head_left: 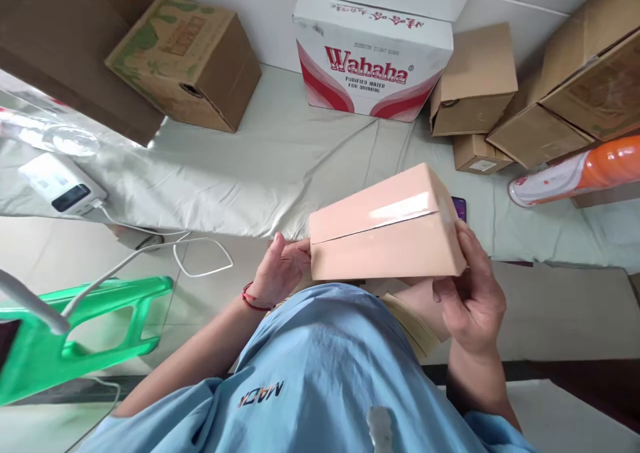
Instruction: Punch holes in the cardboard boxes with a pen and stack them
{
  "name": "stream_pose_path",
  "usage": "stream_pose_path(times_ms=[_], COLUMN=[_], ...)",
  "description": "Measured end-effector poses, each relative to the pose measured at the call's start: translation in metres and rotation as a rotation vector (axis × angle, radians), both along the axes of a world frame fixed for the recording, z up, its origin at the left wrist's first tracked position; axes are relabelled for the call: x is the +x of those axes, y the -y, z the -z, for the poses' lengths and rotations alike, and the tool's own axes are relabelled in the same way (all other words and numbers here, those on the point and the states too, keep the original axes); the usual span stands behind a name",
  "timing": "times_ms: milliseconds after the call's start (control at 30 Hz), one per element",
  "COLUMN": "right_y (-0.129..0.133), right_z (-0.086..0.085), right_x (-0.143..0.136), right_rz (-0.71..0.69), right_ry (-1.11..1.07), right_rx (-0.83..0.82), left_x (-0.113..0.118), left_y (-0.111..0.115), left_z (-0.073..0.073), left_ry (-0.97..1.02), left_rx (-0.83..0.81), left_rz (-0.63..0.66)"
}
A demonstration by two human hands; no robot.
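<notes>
A light-brown cardboard box [370, 230] with a shiny strip of clear tape along its top seam is held up in front of my body, tilted with its right end higher. My right hand [475, 293] grips the box's right end, thumb at the near lower corner and fingers round the far side. At the left end, my left hand [280, 270] reaches toward the box with thumb raised and fingers stretched out. Its fingertips are partly hidden at the box's edge and seem to touch it. A red cord bracelet circles the left wrist.
Behind stands a covered table [280, 153] with a white Wahaba-style water carton [370, 60], brown cartons [475, 80], a printed box [185, 60], an orange-and-white bottle [575, 173] and a white device [63, 183] with a cable. A green stool [100, 326] stands at the left.
</notes>
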State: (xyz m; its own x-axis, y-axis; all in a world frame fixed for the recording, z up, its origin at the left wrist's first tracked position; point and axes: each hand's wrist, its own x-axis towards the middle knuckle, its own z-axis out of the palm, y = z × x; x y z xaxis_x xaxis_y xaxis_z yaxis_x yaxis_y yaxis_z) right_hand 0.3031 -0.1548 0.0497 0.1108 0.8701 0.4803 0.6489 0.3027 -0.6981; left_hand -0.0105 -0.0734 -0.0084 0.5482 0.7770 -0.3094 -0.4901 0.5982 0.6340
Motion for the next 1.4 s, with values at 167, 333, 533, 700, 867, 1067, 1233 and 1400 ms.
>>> stream_pose_path(times_ms=[167,333,533,700,867,1067,1233,1400], right_y=[-0.005,0.006,0.003,-0.004,0.006,0.010,-0.005,-0.014], right_z=[-0.019,-0.013,0.006,0.028,0.048,0.058,0.058,0.078], right_x=[-0.020,-0.029,-0.019,-0.007,-0.001,-0.003,-0.011,-0.041], right_rz=[-0.156,-0.189,0.039,0.206,0.284,0.372,0.285,0.121], right_ry=[0.115,-0.112,-0.732,-0.775,-0.706,-0.727,-1.001,-0.911], right_rx=[0.107,-0.056,-0.321,-0.480,-0.457,-0.289,-0.340,-0.580], left_x=[0.006,0.005,0.003,0.007,0.007,0.001,0.010,0.020], left_y=[-0.002,-0.005,-0.010,-0.012,-0.008,0.000,0.007,0.013], left_z=[0.017,0.023,0.018,0.006,0.001,0.003,-0.028,-0.083], left_ry=[-0.029,-0.174,-0.334,-0.317,-0.161,-0.270,-0.515,-0.836], left_rx=[-0.173,-0.100,0.233,0.425,0.416,0.591,1.162,1.687], left_rz=[-0.093,-0.259,-0.381,-0.296,-0.243,-0.168,-0.165,-0.355])
